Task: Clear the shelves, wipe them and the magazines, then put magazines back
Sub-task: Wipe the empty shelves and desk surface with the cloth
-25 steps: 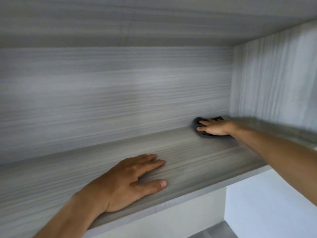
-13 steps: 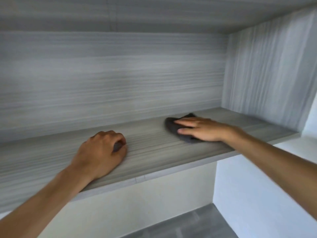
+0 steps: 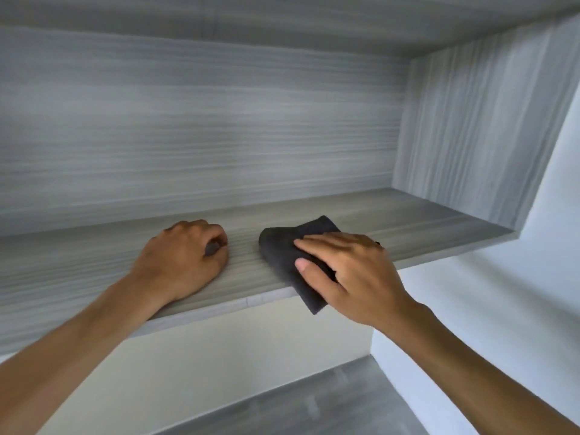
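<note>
We press our right hand (image 3: 351, 274), fingers spread, on the dark cloth (image 3: 282, 255) at the shelf (image 3: 408, 221) front edge, centre frame; our left hand (image 3: 185, 259) rests beside it as an empty fist.

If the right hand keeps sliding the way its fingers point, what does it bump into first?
Probably the left hand. The right hand lies flat on the dark cloth, fingers pointing left along the shelf, with only bare board between. Depth is unclear, so it might pass just in front.

Soft, even daylight, brighter at right; slight motion blur throughout, wide-angle bending at the edges, faint shadows.
</note>
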Motion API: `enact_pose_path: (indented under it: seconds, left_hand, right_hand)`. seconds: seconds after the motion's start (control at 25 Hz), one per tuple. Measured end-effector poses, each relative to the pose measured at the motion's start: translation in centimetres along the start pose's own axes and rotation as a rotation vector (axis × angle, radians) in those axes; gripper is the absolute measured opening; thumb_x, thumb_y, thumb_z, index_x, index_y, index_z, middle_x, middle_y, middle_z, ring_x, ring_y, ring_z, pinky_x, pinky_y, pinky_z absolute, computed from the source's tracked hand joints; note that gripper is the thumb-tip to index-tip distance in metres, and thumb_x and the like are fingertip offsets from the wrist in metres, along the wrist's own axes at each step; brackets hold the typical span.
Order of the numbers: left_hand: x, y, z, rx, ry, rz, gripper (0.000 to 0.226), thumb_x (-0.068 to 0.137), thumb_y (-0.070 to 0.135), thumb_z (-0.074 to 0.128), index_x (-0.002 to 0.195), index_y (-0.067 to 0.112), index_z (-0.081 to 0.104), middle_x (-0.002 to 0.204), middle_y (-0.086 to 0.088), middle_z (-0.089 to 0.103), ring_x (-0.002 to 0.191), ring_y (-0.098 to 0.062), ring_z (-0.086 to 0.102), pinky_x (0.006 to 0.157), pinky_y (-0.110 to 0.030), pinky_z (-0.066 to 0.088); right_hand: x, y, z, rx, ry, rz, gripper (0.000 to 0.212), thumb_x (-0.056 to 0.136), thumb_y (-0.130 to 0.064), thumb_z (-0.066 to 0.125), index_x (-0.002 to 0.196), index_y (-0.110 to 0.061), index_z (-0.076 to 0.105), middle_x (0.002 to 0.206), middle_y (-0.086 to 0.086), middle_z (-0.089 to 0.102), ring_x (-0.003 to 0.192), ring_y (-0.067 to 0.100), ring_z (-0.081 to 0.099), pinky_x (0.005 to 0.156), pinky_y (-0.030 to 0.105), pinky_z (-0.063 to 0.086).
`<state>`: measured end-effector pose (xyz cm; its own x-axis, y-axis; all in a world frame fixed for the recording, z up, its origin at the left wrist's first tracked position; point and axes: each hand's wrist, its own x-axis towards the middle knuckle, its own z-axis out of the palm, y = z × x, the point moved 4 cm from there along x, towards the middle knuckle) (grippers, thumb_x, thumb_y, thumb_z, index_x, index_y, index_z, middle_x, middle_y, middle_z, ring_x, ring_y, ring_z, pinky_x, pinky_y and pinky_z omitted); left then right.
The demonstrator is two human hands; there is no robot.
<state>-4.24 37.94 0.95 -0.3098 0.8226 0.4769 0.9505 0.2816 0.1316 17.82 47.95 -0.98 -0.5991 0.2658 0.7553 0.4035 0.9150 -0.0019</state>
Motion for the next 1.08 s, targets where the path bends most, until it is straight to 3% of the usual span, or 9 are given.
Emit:
enact_pose_path:
  seconds: [0.08, 0.24, 0.36, 0.56, 0.72, 0.84, 0.96, 1.08]
  left_hand:
    - [-0.1, -0.1, -0.1, -0.012, -0.006, -0.002, 0.016, 0.090, 0.042, 0.053, 0.098, 0.033, 0.065, 0.103, 0.010, 0.064, 0.103, -0.018, 0.058, 0.086, -0.035, 0.048]
    - [0.1, 0.4, -0.2, 0.039, 0.002, -0.014, 0.018, 0.091, 0.042, 0.052, 0.099, 0.031, 0.064, 0.106, 0.008, 0.064, 0.105, -0.019, 0.058, 0.083, -0.033, 0.047]
    - [0.3, 0.7, -0.2, 0.076, -0.006, -0.012, 0.019, 0.091, 0.042, 0.051, 0.099, 0.030, 0.064, 0.107, 0.007, 0.064, 0.103, -0.020, 0.058, 0.079, -0.031, 0.044]
    - [0.4, 0.5, -0.3, 0.015, -0.037, 0.005, 0.020, 0.091, 0.032, 0.051, 0.104, 0.028, 0.066, 0.112, 0.000, 0.065, 0.107, -0.025, 0.058, 0.085, -0.033, 0.046]
    - [-1.3, -2.2, -1.3, -0.053, -0.148, 0.099, 0.024, 0.097, 0.033, 0.048, 0.116, 0.030, 0.063, 0.119, 0.007, 0.064, 0.110, -0.016, 0.056, 0.096, -0.032, 0.044]
    - [-3.4, -5.3, -2.5, -0.113, -0.205, 0.047, 0.029, 0.099, 0.043, 0.047, 0.124, 0.035, 0.060, 0.126, 0.015, 0.061, 0.114, -0.009, 0.054, 0.101, -0.029, 0.041]
    - [-4.0, -5.9, -2.6, -0.111, -0.236, 0.045, 0.035, 0.100, 0.045, 0.041, 0.132, 0.037, 0.054, 0.138, 0.016, 0.055, 0.126, -0.010, 0.049, 0.108, -0.030, 0.037]
    - [-4.2, -5.5, -2.5, -0.096, -0.299, 0.042, 0.045, 0.101, 0.050, 0.035, 0.143, 0.038, 0.043, 0.152, 0.018, 0.039, 0.139, -0.008, 0.036, 0.116, -0.027, 0.026]
  right_hand:
    - [-2.1, 4.6, -1.6, -0.068, 0.125, 0.052, 0.046, 0.099, -0.050, 0.042, 0.108, -0.022, 0.076, 0.110, -0.005, 0.075, 0.099, 0.018, 0.071, 0.085, 0.033, 0.053]
    - [-4.8, 11.7, -4.0, -0.229, 0.159, 0.311, 0.060, 0.104, -0.048, 0.031, 0.101, -0.011, 0.077, 0.100, 0.006, 0.077, 0.089, 0.030, 0.072, 0.080, 0.034, 0.048]
    - [-4.4, 6.8, -2.4, -0.210, 0.242, 0.304, 0.054, 0.103, -0.045, 0.036, 0.101, -0.010, 0.077, 0.103, 0.007, 0.076, 0.092, 0.030, 0.071, 0.084, 0.041, 0.051]
    - [-1.1, -6.6, 2.0, -0.030, 0.175, 0.124, 0.044, 0.098, -0.047, 0.045, 0.107, -0.015, 0.075, 0.105, 0.002, 0.074, 0.098, 0.025, 0.067, 0.088, 0.044, 0.049]
    - [-1.6, -3.4, 0.5, 0.071, 0.034, 0.066, 0.048, 0.096, -0.051, 0.046, 0.116, -0.018, 0.073, 0.118, -0.004, 0.072, 0.111, 0.017, 0.066, 0.096, 0.038, 0.048]
    - [-1.6, 3.9, -2.1, 0.165, -0.141, 0.376, 0.041, 0.094, -0.049, 0.057, 0.123, -0.022, 0.070, 0.131, -0.003, 0.066, 0.122, 0.017, 0.060, 0.101, 0.021, 0.036]
    - [-0.3, 6.6, -2.9, 0.020, -0.488, 0.675, 0.043, 0.101, -0.043, 0.047, 0.144, -0.035, 0.050, 0.156, -0.007, 0.041, 0.144, 0.018, 0.036, 0.112, 0.031, 0.027]
    - [2.6, 1.5, -0.7, -0.141, -0.616, 0.554, 0.061, 0.099, -0.062, 0.033, 0.154, -0.037, 0.030, 0.164, -0.006, 0.024, 0.150, 0.020, 0.023, 0.120, 0.037, 0.021]
